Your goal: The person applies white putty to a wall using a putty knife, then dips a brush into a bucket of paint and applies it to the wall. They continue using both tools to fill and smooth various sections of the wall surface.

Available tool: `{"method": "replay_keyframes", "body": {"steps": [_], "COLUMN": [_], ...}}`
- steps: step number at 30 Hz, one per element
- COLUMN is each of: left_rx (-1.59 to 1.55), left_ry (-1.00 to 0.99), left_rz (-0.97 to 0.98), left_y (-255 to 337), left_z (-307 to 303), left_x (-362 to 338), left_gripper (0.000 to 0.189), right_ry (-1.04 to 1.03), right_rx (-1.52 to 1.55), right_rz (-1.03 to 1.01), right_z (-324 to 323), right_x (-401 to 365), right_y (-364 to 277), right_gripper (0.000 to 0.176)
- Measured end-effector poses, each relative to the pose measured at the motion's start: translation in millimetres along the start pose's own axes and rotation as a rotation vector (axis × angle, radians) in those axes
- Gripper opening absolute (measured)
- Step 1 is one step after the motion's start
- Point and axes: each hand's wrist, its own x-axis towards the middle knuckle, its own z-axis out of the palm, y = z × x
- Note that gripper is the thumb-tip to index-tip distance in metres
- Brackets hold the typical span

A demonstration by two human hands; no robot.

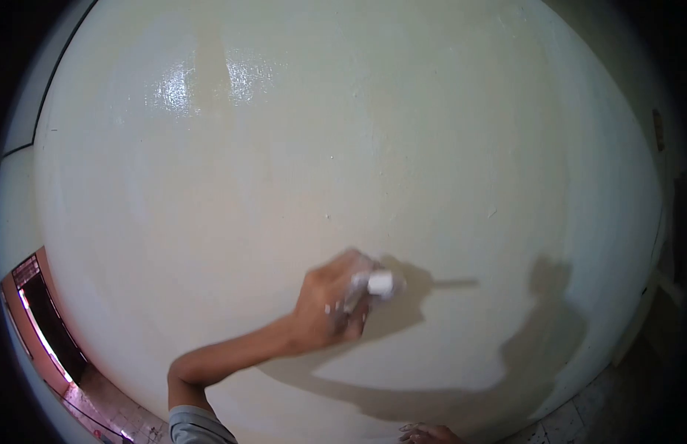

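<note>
My left hand (332, 300) reaches across from the lower left and is closed around a white-ended handled tool (380, 283). Motion blurs the tool, so its exact kind cannot be made out. White smears cover the fingers. Right behind the hand stands a pale cream wall (284, 185), with a wet, shiny patch high on its left part. At the bottom edge, my right hand (430, 434) shows only in part. Its fingers look loosely apart with white spots on them, and nothing shows in them; the rest is cut off by the frame.
Shadows of my arm, head and the tool's thin handle fall on the wall to the right. A doorway (53, 325) with a dark door leaf stands at the far left. Tiled floor (125, 403) shows at the lower left and lower right.
</note>
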Motion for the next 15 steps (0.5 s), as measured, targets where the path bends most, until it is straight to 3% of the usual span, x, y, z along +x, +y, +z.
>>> {"method": "replay_keyframes", "body": {"steps": [2,5,8,9,10,11,12,13,15], "left_rx": [0.08,0.191,0.691,0.694,0.331,0.172,0.44,0.299,0.308], "left_ry": [-0.013,0.121,0.388,0.61,0.568,0.604,0.756,0.788,0.861], "left_rz": [-0.059,0.091,0.281,0.471,0.3,0.227,0.343,0.349,0.453], "left_y": [-16.0,-37.7,-74.4,-90.0,-78.5,-71.2,-94.8,-103.3,-103.8], "left_z": [-11.1,-39.3,-77.6,-99.5,-115.8,-130.5,-155.9,-170.1,-185.7], "left_x": [24.9,82.5,175.7,225.4,259.4,280.8,317.9,339.2,356.9], "left_gripper": [0.038,0.027,0.028,0.012,0.003,0.003,0.004,0.007,0.01], "right_ry": [0.022,0.056,0.079,0.091,0.097,0.106,0.114,0.122,0.134], "right_rx": [0.056,0.108,0.133,0.137,0.143,0.148,0.152,0.154,0.161], "right_rz": [0.015,0.031,0.044,0.047,0.049,0.05,0.047,0.045,0.046], "right_z": [-0.6,-1.1,-3.4,-4.1,-4.4,-4.5,-5.2,-7.6,-6.7], "right_x": [3.5,14.4,19.3,20.7,20.4,22.5,24.9,28.3,32.4], "right_y": [-6.2,-17.8,-27.1,-30.6,-32.5,-36.0,-39.1,-40.9,-44.8], "right_gripper": [0.054,0.053,0.053,0.053,0.053,0.053,0.053,0.053,0.052]}}
